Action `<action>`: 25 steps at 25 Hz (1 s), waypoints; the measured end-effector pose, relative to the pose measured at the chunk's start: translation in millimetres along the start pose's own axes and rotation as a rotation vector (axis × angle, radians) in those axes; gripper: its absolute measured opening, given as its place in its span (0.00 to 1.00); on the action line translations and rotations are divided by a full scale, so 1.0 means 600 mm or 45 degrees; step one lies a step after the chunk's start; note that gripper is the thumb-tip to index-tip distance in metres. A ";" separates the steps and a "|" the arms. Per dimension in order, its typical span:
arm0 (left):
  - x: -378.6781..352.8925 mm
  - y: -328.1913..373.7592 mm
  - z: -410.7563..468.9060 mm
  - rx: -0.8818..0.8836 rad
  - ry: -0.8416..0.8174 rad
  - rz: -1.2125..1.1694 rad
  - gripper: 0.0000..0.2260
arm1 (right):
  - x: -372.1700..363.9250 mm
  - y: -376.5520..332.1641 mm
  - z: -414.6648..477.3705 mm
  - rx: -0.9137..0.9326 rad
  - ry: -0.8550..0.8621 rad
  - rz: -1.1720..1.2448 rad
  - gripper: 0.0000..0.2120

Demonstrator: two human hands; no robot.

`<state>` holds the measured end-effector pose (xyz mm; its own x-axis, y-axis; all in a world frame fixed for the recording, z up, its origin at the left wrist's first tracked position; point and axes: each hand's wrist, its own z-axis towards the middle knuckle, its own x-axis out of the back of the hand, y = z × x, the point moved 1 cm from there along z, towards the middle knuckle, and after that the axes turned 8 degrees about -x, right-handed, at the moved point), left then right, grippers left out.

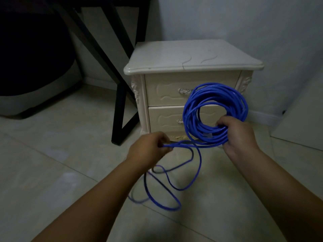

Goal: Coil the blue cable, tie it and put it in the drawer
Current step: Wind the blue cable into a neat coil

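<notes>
From the head camera, the right hand (237,133) grips the bottom of a thick coil of blue cable (215,109), holding it upright in front of the cream bedside cabinet (174,58). Both drawers (166,119) are closed behind the coil. The left hand (150,149) pinches a loose strand leading off the coil. The rest of the cable trails in slack loops on the tiled floor (52,163) between the forearms.

The cable (241,102) hangs before the nightstand (192,58) (slack on the floor (52,154)), table frame (119,110) leftward.
</notes>
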<state>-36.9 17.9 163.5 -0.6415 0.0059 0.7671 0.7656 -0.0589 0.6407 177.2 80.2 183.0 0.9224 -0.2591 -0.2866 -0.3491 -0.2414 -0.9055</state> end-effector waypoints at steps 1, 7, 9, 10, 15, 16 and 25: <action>0.003 -0.007 0.002 0.011 0.000 0.020 0.23 | -0.002 -0.002 -0.002 0.054 0.024 -0.063 0.09; 0.031 0.037 0.008 -0.172 -0.075 -0.622 0.52 | -0.029 0.009 -0.037 0.392 -0.045 -0.802 0.19; 0.026 0.054 0.009 -0.352 0.041 -0.333 0.50 | -0.045 0.027 -0.056 0.493 -0.196 -1.115 0.19; 0.023 0.056 0.008 -0.413 0.065 -0.186 0.47 | -0.051 0.036 -0.061 0.555 -0.247 -1.250 0.19; 0.011 0.051 0.001 -0.352 0.156 -0.073 0.17 | -0.059 0.042 -0.079 0.691 -0.352 -1.501 0.25; 0.008 0.052 0.000 -0.305 0.169 -0.142 0.15 | -0.059 0.036 -0.081 0.649 -0.382 -1.453 0.27; 0.033 0.046 0.004 0.237 0.402 -1.169 0.11 | -0.038 0.028 -0.063 0.102 -0.578 -0.433 0.31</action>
<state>-28.3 18.5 196.7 -0.9530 -0.2974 -0.0573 -0.0579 -0.0068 0.9983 144.0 46.5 186.3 0.9653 0.2529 -0.0646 -0.0228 -0.1646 -0.9861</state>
